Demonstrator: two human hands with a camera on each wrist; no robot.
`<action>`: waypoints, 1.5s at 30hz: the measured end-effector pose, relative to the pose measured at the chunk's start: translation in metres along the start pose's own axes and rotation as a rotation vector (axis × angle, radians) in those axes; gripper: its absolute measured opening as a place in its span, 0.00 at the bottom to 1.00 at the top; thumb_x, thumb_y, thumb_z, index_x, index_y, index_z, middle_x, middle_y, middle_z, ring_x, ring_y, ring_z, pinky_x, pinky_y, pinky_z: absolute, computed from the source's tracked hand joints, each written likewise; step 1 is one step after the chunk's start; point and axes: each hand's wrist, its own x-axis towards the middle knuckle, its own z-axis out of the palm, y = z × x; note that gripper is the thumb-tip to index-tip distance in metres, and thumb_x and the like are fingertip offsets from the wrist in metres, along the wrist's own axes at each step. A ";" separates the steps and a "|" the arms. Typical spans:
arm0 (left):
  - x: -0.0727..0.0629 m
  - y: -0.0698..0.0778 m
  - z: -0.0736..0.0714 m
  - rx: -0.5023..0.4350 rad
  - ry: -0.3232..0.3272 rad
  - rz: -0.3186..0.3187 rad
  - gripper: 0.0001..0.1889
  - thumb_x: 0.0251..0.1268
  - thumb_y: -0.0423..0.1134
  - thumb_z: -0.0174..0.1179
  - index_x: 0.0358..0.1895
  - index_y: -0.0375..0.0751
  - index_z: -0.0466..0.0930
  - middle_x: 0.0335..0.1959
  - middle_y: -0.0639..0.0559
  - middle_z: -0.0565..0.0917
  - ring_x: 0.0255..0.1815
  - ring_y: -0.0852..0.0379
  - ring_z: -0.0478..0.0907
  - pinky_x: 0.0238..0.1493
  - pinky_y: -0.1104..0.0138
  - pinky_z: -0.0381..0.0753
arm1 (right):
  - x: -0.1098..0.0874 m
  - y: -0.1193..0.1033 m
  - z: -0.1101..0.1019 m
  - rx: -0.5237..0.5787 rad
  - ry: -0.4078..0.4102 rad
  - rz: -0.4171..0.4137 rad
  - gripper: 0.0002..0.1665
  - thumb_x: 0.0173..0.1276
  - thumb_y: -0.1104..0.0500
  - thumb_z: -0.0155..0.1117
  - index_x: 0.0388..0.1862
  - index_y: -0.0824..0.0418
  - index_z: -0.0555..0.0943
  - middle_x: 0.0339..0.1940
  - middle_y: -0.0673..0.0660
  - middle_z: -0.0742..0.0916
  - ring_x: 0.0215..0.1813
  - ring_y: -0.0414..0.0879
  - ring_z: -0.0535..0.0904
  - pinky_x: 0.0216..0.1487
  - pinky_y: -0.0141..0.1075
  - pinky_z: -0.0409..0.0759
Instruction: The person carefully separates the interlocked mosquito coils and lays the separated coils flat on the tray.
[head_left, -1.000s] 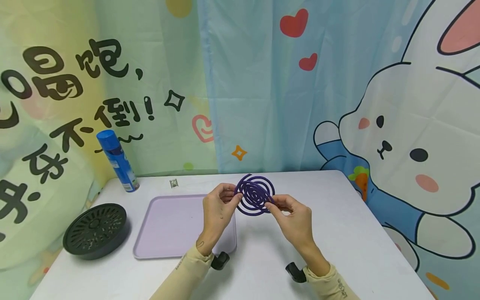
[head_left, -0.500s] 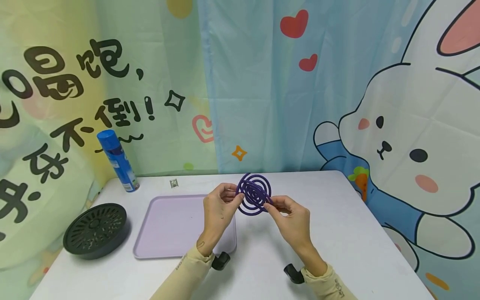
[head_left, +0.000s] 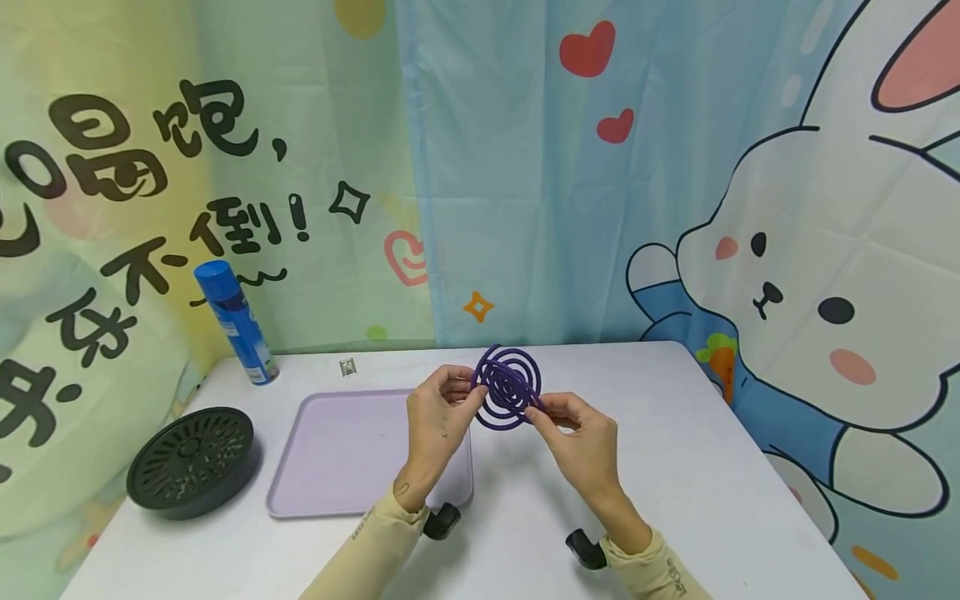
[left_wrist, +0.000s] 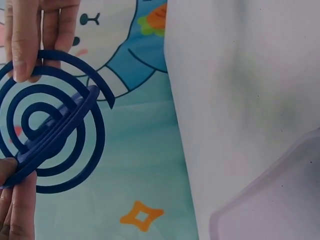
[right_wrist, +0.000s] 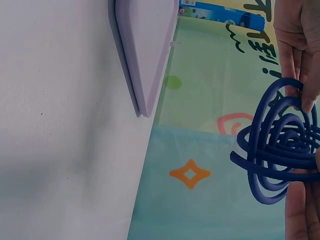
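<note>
A dark purple pair of mosquito coils (head_left: 510, 388) is held up above the white table. In the left wrist view one coil (left_wrist: 95, 142) faces the camera, while the other coil (left_wrist: 62, 131) crosses it almost edge-on; they are still interlocked. The left hand (head_left: 441, 417) pinches the left rim between thumb and fingers. From the right, the right hand (head_left: 581, 442) pinches the lower right rim. In the right wrist view, the crossing rings (right_wrist: 275, 145) stand at an angle to each other between both hands. Fingers hide parts of the rims.
A lilac tray (head_left: 337, 454) lies left of the hands, partly behind the left arm. Farther left are a round black slotted case (head_left: 191, 462) and a blue spray can (head_left: 236, 321). A small metal piece (head_left: 347, 367) lies behind the tray. A printed curtain (head_left: 495, 167) hangs behind the table.
The right hand has shifted slightly left and the coils have turned a little, looking narrower in the head view. The left hand stays almost still, and both grips are kept.
</note>
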 end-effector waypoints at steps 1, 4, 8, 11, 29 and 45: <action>0.000 0.000 0.000 0.000 0.000 0.000 0.09 0.53 0.28 0.74 0.38 0.36 0.86 0.29 0.45 0.89 0.29 0.54 0.86 0.32 0.74 0.84 | 0.000 -0.004 -0.001 0.000 0.001 -0.006 0.11 0.53 0.73 0.78 0.33 0.64 0.86 0.30 0.55 0.91 0.31 0.44 0.86 0.37 0.19 0.80; 0.000 0.001 0.000 0.006 0.002 -0.011 0.10 0.53 0.28 0.74 0.38 0.36 0.86 0.28 0.45 0.88 0.29 0.54 0.86 0.31 0.74 0.84 | 0.001 -0.016 -0.002 0.001 0.000 -0.036 0.10 0.53 0.74 0.77 0.33 0.66 0.86 0.29 0.56 0.91 0.30 0.46 0.87 0.37 0.21 0.81; 0.000 0.001 0.001 0.004 0.009 -0.009 0.10 0.52 0.27 0.74 0.38 0.35 0.86 0.27 0.45 0.88 0.28 0.55 0.85 0.31 0.74 0.84 | 0.001 -0.026 -0.004 0.003 -0.006 -0.070 0.10 0.53 0.75 0.77 0.33 0.67 0.86 0.29 0.57 0.90 0.30 0.47 0.87 0.36 0.24 0.83; 0.001 0.003 0.001 -0.003 0.011 -0.004 0.10 0.52 0.28 0.74 0.38 0.35 0.86 0.27 0.45 0.88 0.28 0.55 0.85 0.31 0.74 0.84 | 0.001 -0.028 -0.005 0.000 -0.005 -0.079 0.11 0.52 0.75 0.77 0.32 0.66 0.86 0.29 0.56 0.90 0.30 0.45 0.86 0.35 0.26 0.84; 0.002 0.000 0.000 -0.053 -0.013 -0.006 0.09 0.55 0.30 0.74 0.38 0.36 0.85 0.28 0.44 0.88 0.29 0.55 0.85 0.32 0.73 0.85 | 0.001 -0.015 -0.001 0.012 -0.033 -0.030 0.10 0.53 0.74 0.77 0.32 0.66 0.85 0.29 0.57 0.90 0.29 0.45 0.86 0.35 0.24 0.83; 0.004 -0.001 -0.001 -0.220 -0.142 -0.066 0.05 0.66 0.24 0.63 0.43 0.29 0.84 0.34 0.37 0.88 0.30 0.56 0.86 0.33 0.66 0.88 | 0.001 0.016 -0.005 0.095 -0.066 0.133 0.09 0.59 0.66 0.77 0.36 0.63 0.85 0.32 0.56 0.90 0.33 0.38 0.85 0.35 0.24 0.84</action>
